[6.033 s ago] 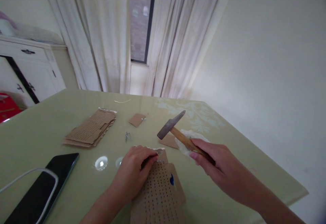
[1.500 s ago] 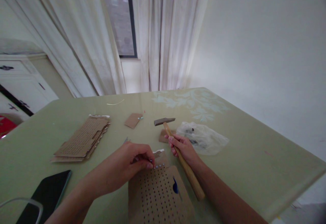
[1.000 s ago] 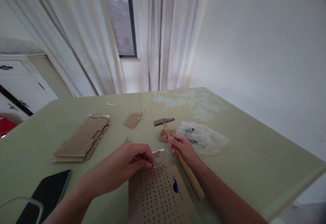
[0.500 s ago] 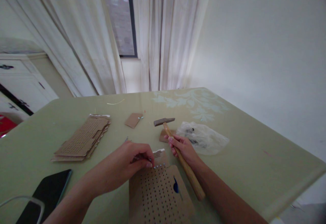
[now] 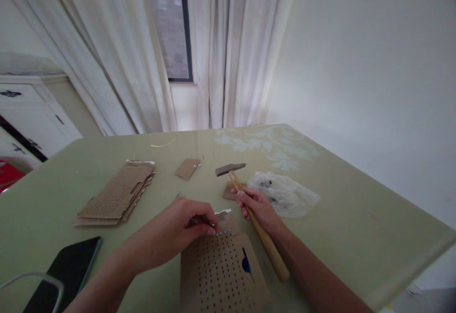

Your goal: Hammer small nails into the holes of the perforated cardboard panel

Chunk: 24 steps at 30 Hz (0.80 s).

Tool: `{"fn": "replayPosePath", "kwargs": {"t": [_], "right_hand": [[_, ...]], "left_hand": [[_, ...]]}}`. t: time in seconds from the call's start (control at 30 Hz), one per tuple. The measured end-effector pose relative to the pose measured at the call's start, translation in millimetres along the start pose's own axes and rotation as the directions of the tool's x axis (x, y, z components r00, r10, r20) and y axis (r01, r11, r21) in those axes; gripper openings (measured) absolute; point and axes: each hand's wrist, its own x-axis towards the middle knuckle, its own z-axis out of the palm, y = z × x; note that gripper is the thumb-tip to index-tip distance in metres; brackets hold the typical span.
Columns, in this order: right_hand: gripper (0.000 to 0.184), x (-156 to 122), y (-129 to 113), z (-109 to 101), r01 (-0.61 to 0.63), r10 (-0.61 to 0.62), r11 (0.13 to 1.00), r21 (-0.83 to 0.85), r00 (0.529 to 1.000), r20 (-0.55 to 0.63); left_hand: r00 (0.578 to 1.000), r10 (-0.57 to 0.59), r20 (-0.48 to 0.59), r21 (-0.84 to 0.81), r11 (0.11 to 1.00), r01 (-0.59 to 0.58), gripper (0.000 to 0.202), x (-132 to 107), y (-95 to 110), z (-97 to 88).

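Observation:
My right hand (image 5: 258, 204) is wrapped round the wooden handle of a hammer (image 5: 267, 246). Its metal head points up and away, raised over the table. With thumb and forefinger pinched, my left hand (image 5: 190, 220) is at the upper edge of a brown cardboard piece (image 5: 228, 298) full of rows of small holes. A tiny pale thing shows between those fingertips, too small to name. Right beside them, a short row of small pale round heads (image 5: 225, 232) sits in the cardboard. The fingers hide the cardboard's upper left corner.
A stack of perforated cardboard pieces (image 5: 117, 189) lies at left, with a dark phone or tablet (image 5: 67, 270) and a pale cable (image 5: 46, 279) nearer me. Small cardboard pieces (image 5: 187, 169) lie farther back. A clear plastic bag (image 5: 288, 196) with dark bits lies beyond my right hand.
Almost nothing differs. My left fingertips have shifted very slightly at the cardboard's edge, and a tiny pale thing shows between them more clearly. The hammer stays where it was.

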Motion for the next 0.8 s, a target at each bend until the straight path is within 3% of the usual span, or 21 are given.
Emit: {"fn": "replayPosePath", "kwargs": {"t": [0.13,0.2,0.27,0.33,0.4,0.47,0.63,0.8], "right_hand": [[0.056,-19,-29,-8,0.105,-0.102,0.992,-0.077,0.994,0.033],[0.05,-37,-50,-16,0.176,-0.161,0.955,-0.239,0.984,0.081],[0.04,-58,-72,-24,0.252,-0.216,0.804,-0.539,0.968,0.13],[0.033,-81,-93,-29,0.343,-0.287,0.563,-0.752,0.934,0.211],[0.029,-101,-109,-29,0.398,-0.264,0.391,-0.83,0.912,0.313],[0.03,-116,-120,-24,0.429,-0.248,0.295,-0.853,0.897,0.365],[0.029,-129,-129,-3,0.456,-0.372,0.215,-0.864,0.856,0.359],[0.028,-130,-129,2,0.445,-0.238,0.201,-0.872,0.886,0.397]], "left_hand": [[1.0,0.022,-0.009,-0.033,0.999,-0.022,0.013,1,-5,2.2],[0.999,0.042,-0.03,-0.019,0.999,-0.043,0.011,2,-9,3.3],[0.997,0.057,-0.055,-0.005,0.998,-0.058,0.01,4,-13,4.5],[0.995,0.079,-0.057,-0.019,0.997,-0.08,0.01,5,-16,5.3],[0.994,0.105,-0.038,-0.053,0.993,-0.107,0.01,6,-18,5.7],[0.992,0.122,-0.022,-0.086,0.989,-0.123,0.011,7,-19,5.7],[0.99,0.14,0.003,-0.115,0.984,-0.139,0.012,9,-21,5.1],[0.985,0.171,-0.004,-0.06,0.983,-0.171,0.011,10,-19,4.4]]}}
